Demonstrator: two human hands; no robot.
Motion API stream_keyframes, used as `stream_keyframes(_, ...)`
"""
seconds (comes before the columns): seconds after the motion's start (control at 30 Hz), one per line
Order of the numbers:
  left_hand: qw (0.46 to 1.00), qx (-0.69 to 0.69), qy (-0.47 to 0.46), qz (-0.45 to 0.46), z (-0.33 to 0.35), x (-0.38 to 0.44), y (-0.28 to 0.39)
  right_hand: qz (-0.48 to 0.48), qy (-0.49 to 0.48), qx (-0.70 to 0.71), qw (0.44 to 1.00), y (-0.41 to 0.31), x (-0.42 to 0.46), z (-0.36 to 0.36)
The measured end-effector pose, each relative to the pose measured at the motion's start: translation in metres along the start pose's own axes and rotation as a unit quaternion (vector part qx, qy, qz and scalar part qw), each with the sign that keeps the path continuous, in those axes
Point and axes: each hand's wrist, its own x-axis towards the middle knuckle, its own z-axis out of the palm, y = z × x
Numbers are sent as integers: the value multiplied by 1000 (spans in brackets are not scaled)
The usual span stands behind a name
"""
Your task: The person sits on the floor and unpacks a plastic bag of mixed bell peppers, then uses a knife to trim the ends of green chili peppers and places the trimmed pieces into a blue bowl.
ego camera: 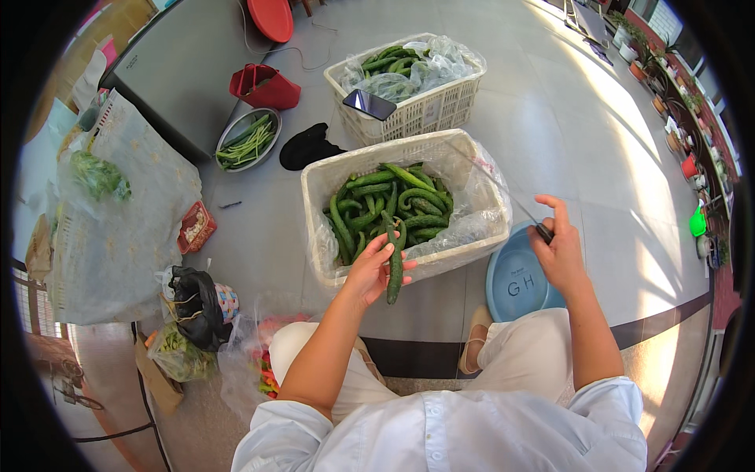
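Observation:
My left hand (373,270) holds a dark green cucumber (394,272) over the near edge of a white plastic crate (407,149). Lined with clear plastic, this crate holds many cucumbers (368,215), some strongly curved. To the right, my right hand (557,251) grips the dark handle of a knife (544,233) with its index finger raised; the long thin blade points up and left across the crate's right side. Below that hand, a blue plastic basin (519,289) with lettering inside sits on the floor, partly hidden by the hand and my knee.
A second crate (413,118) with cucumbers carries a smartphone (370,105) on its rim. Left of the crates are a black cloth item (309,147), a metal bowl of green beans (248,141) and a red bag (265,87). Plastic bags of vegetables (183,354) lie near my left leg.

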Motion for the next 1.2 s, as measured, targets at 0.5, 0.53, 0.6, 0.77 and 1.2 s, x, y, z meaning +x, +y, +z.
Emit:
stream_keyframes(0.5, 999, 6, 28, -24, 20, 12, 2, -237, -104, -77, 963, 18, 8, 119)
stream_keyframes(0.53, 999, 19, 26, -28, 20, 13, 0, -237, -100, -83, 963, 19, 7, 119)
stream_keyframes(0.6, 998, 44, 20, -36, 19, 16, -5, -238, -92, -96, 962, 23, 7, 119)
stream_keyframes(0.77, 997, 68, -22, -5, 16, 13, -9, -236, -97, -87, 963, 29, 6, 118)
stream_keyframes(1.2, 984, -6, -74, 165, 17, 8, 6, 39, -125, -21, 991, 43, 24, 114)
